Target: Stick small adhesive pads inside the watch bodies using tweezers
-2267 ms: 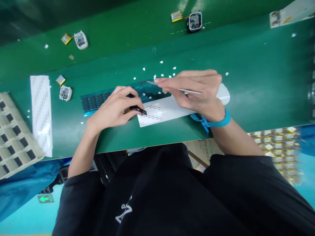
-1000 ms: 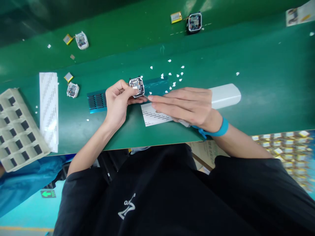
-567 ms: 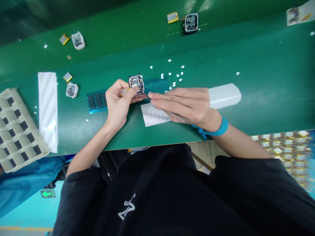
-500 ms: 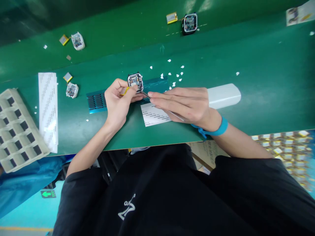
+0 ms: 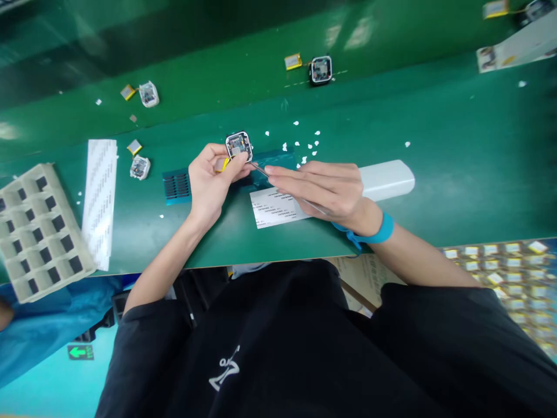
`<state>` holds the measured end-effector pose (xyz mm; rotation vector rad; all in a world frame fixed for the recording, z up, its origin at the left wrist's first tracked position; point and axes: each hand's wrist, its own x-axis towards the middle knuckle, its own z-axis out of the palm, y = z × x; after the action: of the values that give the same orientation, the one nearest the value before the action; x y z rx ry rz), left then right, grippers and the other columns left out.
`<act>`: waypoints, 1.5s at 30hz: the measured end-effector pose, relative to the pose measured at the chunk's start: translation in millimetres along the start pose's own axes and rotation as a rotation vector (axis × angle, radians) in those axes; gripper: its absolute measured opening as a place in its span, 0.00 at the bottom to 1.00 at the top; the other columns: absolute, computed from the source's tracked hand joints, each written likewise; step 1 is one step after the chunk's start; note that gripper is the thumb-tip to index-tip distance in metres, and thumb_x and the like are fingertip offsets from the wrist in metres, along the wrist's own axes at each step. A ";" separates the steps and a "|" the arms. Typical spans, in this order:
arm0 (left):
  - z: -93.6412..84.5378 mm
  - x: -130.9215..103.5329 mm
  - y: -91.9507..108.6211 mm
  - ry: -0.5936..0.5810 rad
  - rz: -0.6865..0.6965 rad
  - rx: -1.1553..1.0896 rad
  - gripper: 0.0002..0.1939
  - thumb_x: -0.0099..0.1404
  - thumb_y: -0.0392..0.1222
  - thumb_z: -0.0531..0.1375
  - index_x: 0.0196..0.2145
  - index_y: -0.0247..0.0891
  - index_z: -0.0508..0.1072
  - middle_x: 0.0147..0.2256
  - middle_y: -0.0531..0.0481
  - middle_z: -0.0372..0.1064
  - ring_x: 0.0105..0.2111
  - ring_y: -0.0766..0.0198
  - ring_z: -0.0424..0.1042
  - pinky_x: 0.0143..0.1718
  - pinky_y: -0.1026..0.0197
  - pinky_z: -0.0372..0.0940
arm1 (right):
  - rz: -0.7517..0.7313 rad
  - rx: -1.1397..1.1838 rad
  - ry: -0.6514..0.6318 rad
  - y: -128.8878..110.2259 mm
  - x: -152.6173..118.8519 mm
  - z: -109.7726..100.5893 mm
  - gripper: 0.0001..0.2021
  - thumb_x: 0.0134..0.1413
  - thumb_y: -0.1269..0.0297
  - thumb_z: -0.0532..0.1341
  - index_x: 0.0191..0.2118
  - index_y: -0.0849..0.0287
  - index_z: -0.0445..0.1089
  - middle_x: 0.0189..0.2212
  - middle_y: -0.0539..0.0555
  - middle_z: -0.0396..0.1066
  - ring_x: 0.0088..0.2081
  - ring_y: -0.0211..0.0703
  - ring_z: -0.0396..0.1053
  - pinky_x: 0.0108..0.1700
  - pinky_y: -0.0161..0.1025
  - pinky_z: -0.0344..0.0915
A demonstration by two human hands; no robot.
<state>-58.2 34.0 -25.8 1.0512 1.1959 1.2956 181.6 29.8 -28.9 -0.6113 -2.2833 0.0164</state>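
Head: green workbench [image 5: 448,168], turquoise floor [image 5: 52,389]

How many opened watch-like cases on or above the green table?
5: held case in the left hand; white case, upper left; second white case, below it; black case, top centre; cut-off case, top right corner. More may be hidden.

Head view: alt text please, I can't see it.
Left hand holds an open device case and battery; right hand holds a thin tool at the case's lower right corner. A printed sheet lies on the green table.
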 end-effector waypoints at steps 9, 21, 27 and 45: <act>-63.2 128.9 -24.6 0.250 0.241 0.568 0.18 0.57 0.47 0.74 0.43 0.45 0.75 0.28 0.56 0.76 0.28 0.59 0.80 0.40 0.53 0.79 | -0.070 -0.025 0.137 1.9 5.0 8.9 0.22 0.71 0.77 0.61 0.65 0.53 0.74 0.56 0.52 0.83 0.38 0.40 0.82 0.39 0.39 0.80; -104.8 57.9 -6.0 -0.166 0.598 1.100 0.28 0.77 0.63 0.54 0.58 0.41 0.78 0.67 0.37 0.73 0.74 0.44 0.66 0.75 0.33 0.60 | -0.016 -0.052 0.327 10.9 11.8 8.2 0.23 0.69 0.78 0.63 0.63 0.50 0.74 0.55 0.50 0.83 0.37 0.39 0.82 0.39 0.38 0.79; -68.9 62.5 -20.5 -0.316 0.582 1.140 0.28 0.76 0.60 0.56 0.63 0.40 0.75 0.71 0.35 0.68 0.75 0.43 0.63 0.76 0.34 0.59 | -0.003 -0.056 0.387 14.9 14.8 10.6 0.21 0.71 0.74 0.65 0.64 0.51 0.74 0.53 0.50 0.84 0.37 0.39 0.83 0.39 0.39 0.80; -121.1 132.9 17.7 0.453 0.268 0.995 0.17 0.75 0.56 0.66 0.42 0.40 0.71 0.62 0.45 0.69 0.77 0.41 0.49 0.81 0.31 0.38 | 0.059 -0.107 0.319 14.4 12.3 9.2 0.15 0.72 0.71 0.65 0.59 0.50 0.78 0.51 0.48 0.85 0.37 0.39 0.84 0.40 0.39 0.81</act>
<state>-190.8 156.7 -28.4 1.7063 2.2202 1.1576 174.1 49.5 -30.0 -0.6840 -1.9660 -0.1653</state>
